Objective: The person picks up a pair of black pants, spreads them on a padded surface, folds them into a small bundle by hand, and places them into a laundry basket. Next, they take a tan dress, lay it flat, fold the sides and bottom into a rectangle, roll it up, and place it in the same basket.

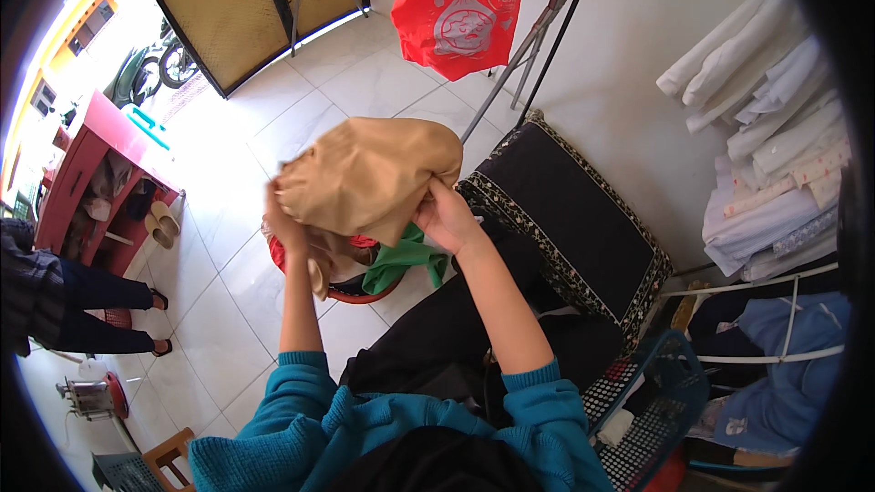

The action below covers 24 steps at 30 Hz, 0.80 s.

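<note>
A tan cloth (365,173), bunched and puffed out, hangs in the air between my two hands. My left hand (285,219) is closed on its left edge, slightly smeared by motion. On the lower right side, my right hand (445,216) pinches the cloth's edge. Below the cloth, a red-rimmed basket (365,296) stands on the floor, partly hidden. A green cloth (401,264) drapes over its right side, and a beige piece of fabric (321,264) shows beside my left wrist.
At my right lies a black padded piece with a floral border (574,200). White folded clothes (775,128) are stacked beyond it, above a teal plastic basket (656,410). A red bag (460,14) hangs ahead. A person (82,301) stands left, near a pink cabinet (91,182).
</note>
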Motion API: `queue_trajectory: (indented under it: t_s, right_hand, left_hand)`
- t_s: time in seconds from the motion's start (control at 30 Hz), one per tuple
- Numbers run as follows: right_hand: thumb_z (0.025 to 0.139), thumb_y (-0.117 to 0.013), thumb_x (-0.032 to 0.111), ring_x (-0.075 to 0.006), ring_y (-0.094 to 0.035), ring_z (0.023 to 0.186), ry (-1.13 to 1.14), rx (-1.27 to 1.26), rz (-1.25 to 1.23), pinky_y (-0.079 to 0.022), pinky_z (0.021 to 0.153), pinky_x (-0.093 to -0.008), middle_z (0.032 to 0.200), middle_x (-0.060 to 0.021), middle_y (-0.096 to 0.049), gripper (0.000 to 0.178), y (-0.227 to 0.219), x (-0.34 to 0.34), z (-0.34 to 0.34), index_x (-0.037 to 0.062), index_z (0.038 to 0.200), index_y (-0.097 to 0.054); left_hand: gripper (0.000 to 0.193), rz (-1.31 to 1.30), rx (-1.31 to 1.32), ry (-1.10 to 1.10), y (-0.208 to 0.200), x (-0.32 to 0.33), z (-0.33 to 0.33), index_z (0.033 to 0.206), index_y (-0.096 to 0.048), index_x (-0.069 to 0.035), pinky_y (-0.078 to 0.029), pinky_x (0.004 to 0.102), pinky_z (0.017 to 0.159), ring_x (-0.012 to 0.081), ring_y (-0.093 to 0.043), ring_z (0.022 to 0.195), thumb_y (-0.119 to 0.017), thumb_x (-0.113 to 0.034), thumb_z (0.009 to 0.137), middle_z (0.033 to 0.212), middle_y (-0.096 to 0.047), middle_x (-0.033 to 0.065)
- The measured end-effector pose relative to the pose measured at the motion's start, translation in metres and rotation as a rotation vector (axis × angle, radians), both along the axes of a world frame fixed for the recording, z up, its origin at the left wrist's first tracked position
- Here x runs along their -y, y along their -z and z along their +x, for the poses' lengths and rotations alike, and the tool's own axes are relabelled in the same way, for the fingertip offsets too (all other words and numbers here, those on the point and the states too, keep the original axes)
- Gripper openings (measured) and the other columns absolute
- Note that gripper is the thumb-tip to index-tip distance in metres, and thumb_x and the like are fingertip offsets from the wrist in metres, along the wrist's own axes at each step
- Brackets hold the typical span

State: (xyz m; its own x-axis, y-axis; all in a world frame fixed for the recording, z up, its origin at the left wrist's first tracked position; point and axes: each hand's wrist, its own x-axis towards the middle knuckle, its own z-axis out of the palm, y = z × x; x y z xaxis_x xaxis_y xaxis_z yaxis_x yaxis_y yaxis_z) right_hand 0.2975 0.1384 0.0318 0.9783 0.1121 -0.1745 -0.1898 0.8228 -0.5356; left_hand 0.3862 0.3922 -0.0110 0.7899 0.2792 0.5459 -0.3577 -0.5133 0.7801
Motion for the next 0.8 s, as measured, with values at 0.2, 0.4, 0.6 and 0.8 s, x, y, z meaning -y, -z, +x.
queue_trajectory:
  t_s: [0.2,0.4,0.6,0.8]
  right_hand:
    - [0.087,-0.063,0.032,-0.0241,-0.036,0.128,-0.231,-0.071,-0.591,-0.042,0.092,-0.0415,0.144,-0.0134,-0.029,0.073,0.052,0.01,-0.011,0.0225,0.143,-0.017]
    - [0.086,-0.063,0.011,-0.0215,-0.052,0.112,-0.347,0.077,-0.666,-0.048,0.087,-0.0383,0.138,-0.0137,-0.038,0.075,0.001,-0.043,-0.038,0.0184,0.144,-0.016]
    - [0.085,-0.059,0.007,-0.0141,-0.058,0.095,0.227,0.066,-1.027,-0.049,0.079,-0.0288,0.107,-0.011,-0.061,0.039,-0.017,-0.009,-0.036,0.0056,0.123,-0.052]
    - [0.093,-0.046,0.009,-0.0152,-0.056,0.089,1.253,-0.039,-1.354,-0.045,0.079,-0.0295,0.097,-0.0091,-0.062,0.02,-0.127,0.201,-0.116,-0.0009,0.108,-0.056]
  left_hand:
    - [0.036,-0.714,0.187,0.109,-0.009,-0.076,0.046,0.115,-0.049,-0.003,-0.045,0.027,0.083,0.0164,-0.054,0.096,-0.055,-0.004,0.08,0.104,-0.057,0.0074]
    - [0.039,-1.198,0.031,0.454,-0.095,-0.013,-0.03,0.117,-0.048,-0.004,-0.045,0.0274,0.083,0.0153,-0.053,0.097,-0.056,-0.003,0.078,0.105,-0.055,0.0064]
    - [0.045,-0.547,0.014,0.586,-0.128,0.073,-0.035,0.117,-0.049,-0.005,-0.046,0.0294,0.083,0.0172,-0.054,0.097,-0.062,-0.005,0.074,0.102,-0.054,0.0058]
    - [0.037,0.499,0.165,0.651,-0.197,0.134,-0.023,0.101,-0.063,-0.006,-0.045,0.0354,0.079,0.0261,-0.054,0.086,-0.074,-0.016,0.067,0.098,-0.051,0.0096]
